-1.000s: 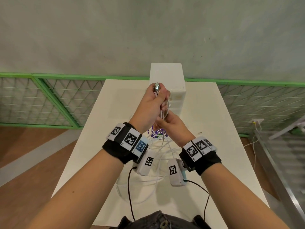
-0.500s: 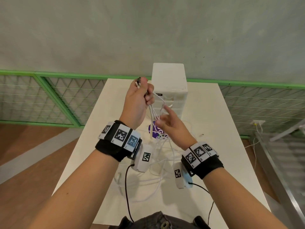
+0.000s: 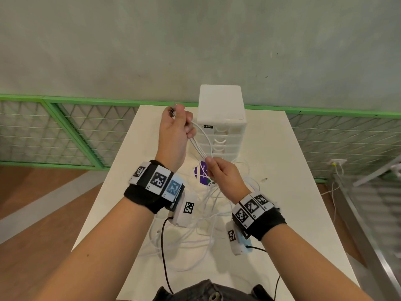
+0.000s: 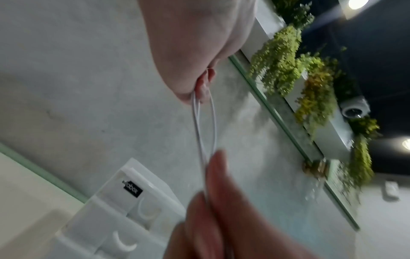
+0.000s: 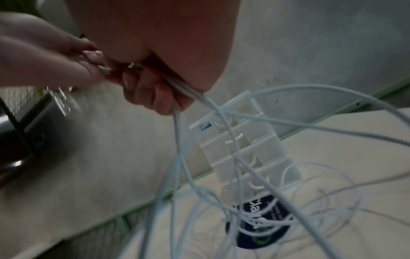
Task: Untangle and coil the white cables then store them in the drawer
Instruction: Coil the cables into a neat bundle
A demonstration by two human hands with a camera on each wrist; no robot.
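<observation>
Cables stretched taut between both hands above the bench.
Left hand [image 3: 175,131] is raised, fingers curled round the plug ends; right hand [image 3: 223,174] pinches the same thin, smooth white cables [image 3: 200,144] lower down. The rest lies in loose tangled loops on the white bench [image 3: 282,213], over a round purple sticker [image 3: 200,171]. The translucent plastic drawer unit [image 3: 223,127] stands at the far edge, drawers closed, bare bench on either side.

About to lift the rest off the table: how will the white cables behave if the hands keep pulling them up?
Probably floppy: the white cables sag in loose loops between left hand, right hand and table. Likely light. The crossed loops may snag and drag up together.
</observation>
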